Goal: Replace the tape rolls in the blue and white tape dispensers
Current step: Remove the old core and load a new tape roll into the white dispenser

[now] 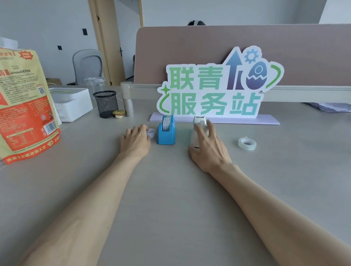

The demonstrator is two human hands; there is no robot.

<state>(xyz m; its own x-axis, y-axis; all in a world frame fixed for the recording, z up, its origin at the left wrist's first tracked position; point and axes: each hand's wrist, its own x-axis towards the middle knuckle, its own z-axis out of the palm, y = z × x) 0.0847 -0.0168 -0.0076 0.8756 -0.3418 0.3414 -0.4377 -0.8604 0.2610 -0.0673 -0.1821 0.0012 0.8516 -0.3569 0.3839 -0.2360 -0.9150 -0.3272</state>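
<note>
Right hand [208, 146]: your fingers wrap the white tape dispenser [198, 129] from its near side, thumb low at its near end, fingertips up along its right flank. Grasping, not yet lifted; the dispenser stands on the desk [174, 213]. Whether a roll sits inside it cannot be told, as the hand covers the body.

Left hand [134, 139]: knuckles up, fingers curled over a small pale tape roll [151, 132] that shows just past the fingertips. Whether the fingers actually pinch the roll or merely rest on it cannot be told.

Blue tape dispenser [166, 131]: upright between your two hands, just beside the left hand's roll, apart from the white dispenser. A printed roll sits in its slot. Its long axis runs from you toward the far edge, as does the white one's.

Spare tape roll [247, 143]: clear, lying flat on the desk, off to the right of your right hand, near but not touching. Your right hand is much the nearer; the left would have to cross both dispensers.

Governing relation, as judged: the spare roll lies to the right of the grip, so the white dispenser is the one it serves most readily.

Further out: standing sign [215, 89] behind both dispensers toward the far edge; mesh pen cup [105, 103] and printed bag [18, 99] toward the far left corner.
</note>
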